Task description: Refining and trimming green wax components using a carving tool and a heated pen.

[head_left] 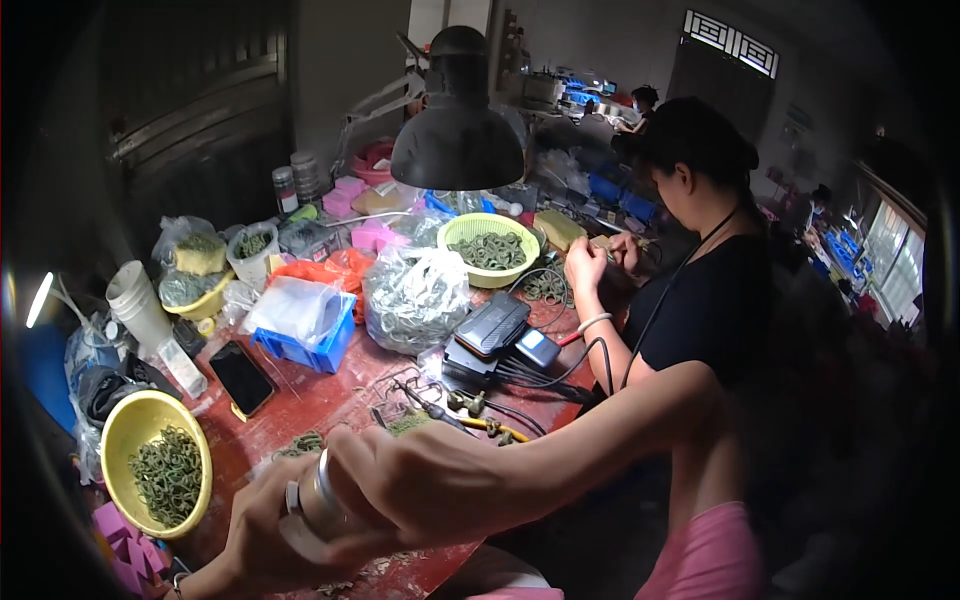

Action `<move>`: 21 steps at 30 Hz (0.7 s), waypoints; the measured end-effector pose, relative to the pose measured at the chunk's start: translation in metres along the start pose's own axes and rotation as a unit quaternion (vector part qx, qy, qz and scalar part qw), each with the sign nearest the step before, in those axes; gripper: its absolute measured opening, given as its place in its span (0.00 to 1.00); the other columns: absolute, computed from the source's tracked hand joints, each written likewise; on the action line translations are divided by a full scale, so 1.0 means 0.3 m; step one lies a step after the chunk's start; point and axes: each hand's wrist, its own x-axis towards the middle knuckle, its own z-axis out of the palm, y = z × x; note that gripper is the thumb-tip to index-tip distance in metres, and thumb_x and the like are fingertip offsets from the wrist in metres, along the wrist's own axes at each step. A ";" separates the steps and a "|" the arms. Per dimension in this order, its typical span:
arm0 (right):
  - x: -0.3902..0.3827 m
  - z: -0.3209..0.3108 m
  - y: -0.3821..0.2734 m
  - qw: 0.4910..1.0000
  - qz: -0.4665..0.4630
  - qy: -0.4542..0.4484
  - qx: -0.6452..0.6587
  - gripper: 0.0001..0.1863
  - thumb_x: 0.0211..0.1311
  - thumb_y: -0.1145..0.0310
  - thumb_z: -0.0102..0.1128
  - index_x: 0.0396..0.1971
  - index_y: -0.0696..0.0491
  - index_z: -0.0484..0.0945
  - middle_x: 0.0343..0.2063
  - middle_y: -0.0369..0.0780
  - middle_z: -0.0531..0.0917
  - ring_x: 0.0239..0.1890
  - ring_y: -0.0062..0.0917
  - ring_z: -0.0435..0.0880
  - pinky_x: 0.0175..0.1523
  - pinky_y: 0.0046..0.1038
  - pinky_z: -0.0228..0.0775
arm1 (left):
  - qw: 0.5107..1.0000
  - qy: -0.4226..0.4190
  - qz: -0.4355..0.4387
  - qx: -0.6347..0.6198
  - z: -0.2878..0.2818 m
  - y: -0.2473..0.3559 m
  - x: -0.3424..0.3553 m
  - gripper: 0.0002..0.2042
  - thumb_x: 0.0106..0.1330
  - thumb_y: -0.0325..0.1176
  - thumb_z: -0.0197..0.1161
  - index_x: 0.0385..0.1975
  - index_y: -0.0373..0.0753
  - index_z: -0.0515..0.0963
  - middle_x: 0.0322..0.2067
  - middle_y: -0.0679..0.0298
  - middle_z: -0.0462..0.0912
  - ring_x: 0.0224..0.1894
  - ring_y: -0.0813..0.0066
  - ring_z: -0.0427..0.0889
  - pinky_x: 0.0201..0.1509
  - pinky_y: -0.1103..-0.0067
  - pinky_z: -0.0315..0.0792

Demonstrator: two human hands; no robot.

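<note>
Close to me, over the table's near edge, my left hand (262,515) and my right hand (385,490) come together, fingers curled. Between them shows a pale silvery rounded thing (322,482) with a bright rim. Its kind is unclear, and the fingers cover much of it. My right forearm reaches in from the right with the elbow bent. Just beyond my knuckles are a small heap of green rings (300,444) and some green crumbs (408,424). Left of my hands stands a yellow bowl (112,425) of small green ring-like pieces.
A black desk lamp (458,135) hangs over the red table (290,400). Across it are a phone (241,377), a blue bin (305,335), a stuffed clear bag (415,298), black power boxes (490,330) with cables, and a pale green basket (530,238). A co-worker (700,270) sits at right, hands raised.
</note>
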 end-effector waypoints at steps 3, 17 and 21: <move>0.046 -0.019 0.049 0.998 0.018 -0.054 -0.022 0.17 0.64 0.54 0.46 0.37 0.54 0.72 0.18 0.41 0.79 0.15 0.31 0.77 0.21 0.33 0.67 | 0.982 -0.112 0.079 -0.128 -0.022 -0.067 0.022 0.34 0.31 0.37 0.76 0.43 0.35 0.69 0.34 0.57 0.76 0.33 0.59 0.79 0.37 0.72 0.74; -0.052 0.054 0.246 0.966 0.147 -0.160 0.141 0.09 0.57 0.65 0.59 0.31 0.54 0.80 0.19 0.39 0.81 0.20 0.19 0.80 0.28 0.21 0.71 | 0.891 0.305 -0.282 -0.183 0.041 -0.909 0.337 0.31 0.35 0.34 0.74 0.42 0.38 0.66 0.36 0.57 0.79 0.37 0.69 0.80 0.43 0.77 0.75; -0.062 0.077 0.289 0.962 0.166 -0.167 0.141 0.09 0.55 0.65 0.61 0.33 0.54 0.80 0.21 0.40 0.81 0.20 0.22 0.80 0.28 0.21 0.70 | 0.858 0.394 -0.309 -0.110 0.166 -1.091 0.410 0.35 0.32 0.35 0.75 0.45 0.38 0.64 0.38 0.56 0.77 0.41 0.63 0.78 0.47 0.74 0.72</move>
